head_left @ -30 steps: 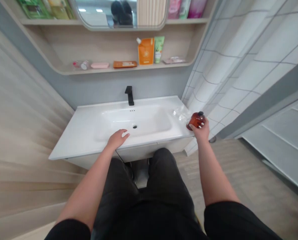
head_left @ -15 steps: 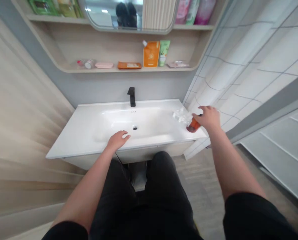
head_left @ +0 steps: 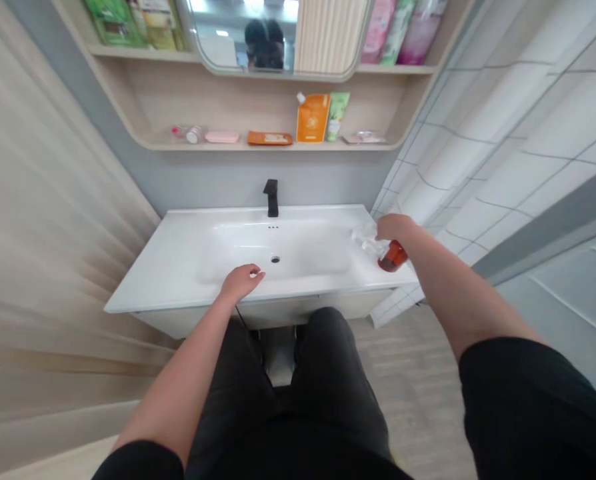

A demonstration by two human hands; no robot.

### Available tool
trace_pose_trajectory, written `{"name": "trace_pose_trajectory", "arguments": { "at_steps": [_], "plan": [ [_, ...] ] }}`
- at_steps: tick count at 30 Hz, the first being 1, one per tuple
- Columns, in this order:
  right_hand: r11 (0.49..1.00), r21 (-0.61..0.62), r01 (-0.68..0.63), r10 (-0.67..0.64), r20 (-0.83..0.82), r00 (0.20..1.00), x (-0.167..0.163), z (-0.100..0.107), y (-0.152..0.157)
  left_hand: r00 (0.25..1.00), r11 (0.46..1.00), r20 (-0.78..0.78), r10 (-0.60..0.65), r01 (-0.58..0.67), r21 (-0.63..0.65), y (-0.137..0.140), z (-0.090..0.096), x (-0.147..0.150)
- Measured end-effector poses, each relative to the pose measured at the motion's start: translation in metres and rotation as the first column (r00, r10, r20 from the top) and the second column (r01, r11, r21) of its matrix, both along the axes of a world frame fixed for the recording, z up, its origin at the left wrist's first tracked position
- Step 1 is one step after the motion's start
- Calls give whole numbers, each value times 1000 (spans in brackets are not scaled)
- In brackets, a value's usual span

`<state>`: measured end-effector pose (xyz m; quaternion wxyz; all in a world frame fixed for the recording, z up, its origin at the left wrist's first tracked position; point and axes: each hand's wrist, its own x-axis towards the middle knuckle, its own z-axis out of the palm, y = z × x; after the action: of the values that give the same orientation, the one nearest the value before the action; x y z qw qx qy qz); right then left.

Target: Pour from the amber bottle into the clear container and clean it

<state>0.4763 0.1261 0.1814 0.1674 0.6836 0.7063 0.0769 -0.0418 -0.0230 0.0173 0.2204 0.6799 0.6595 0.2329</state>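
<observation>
My left hand [head_left: 241,281] hovers over the front edge of the white washbasin [head_left: 178,267], its fingers loosely bent with a gap to the thumb and nothing between them. At the basin's right end, my right hand [head_left: 395,227] is bent down at the wrist, its fingers closed at a piece of crumpled clear plastic [head_left: 365,239]. The fingertips are partly hidden there. Just below that hand a reddish-brown bottle [head_left: 393,257] stands tilted in view on the counter corner, partly covered by my forearm.
A black faucet [head_left: 272,199] rises behind the drain. On the shelf [head_left: 218,145] above are an orange pouch [head_left: 313,120], a green tube [head_left: 337,117], a pink soap box [head_left: 222,137] and an orange packet [head_left: 269,139]. A white tiled curtain [head_left: 478,147] hangs at right.
My right hand has left the reddish-brown bottle and moved to the crumpled plastic behind it. The bottle stays on the counter. My left hand's fingers have curled in slightly.
</observation>
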Motion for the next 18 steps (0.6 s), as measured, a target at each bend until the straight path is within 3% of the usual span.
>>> {"name": "trace_pose_trajectory", "arguments": {
  "at_steps": [4, 8, 11, 14, 18],
  "plan": [
    [998, -59, -29, 32, 51, 998, -6, 28, -8, 999, 1000, 44, -1, 0, 17, 4, -6, -2],
    [984, 22, -176, 174, 56, 983, -16, 65, -24, 993, 999, 117, 9, -14, 44, 6, -11, -6],
    [941, 59, -334, 335, -1, 942, -36, 83, -46, 979, 997, 201, -11, -4, 73, 6, -12, -5],
    [851, 60, -522, 524, -163, 836, -75, 81, -70, 926, 990, 359, -121, 85, 113, 5, -5, 6],
    [685, 134, -716, 709, -351, 612, -150, 47, -98, 783, 943, 525, -333, 275, 188, 5, 14, 35]
  ]
}}
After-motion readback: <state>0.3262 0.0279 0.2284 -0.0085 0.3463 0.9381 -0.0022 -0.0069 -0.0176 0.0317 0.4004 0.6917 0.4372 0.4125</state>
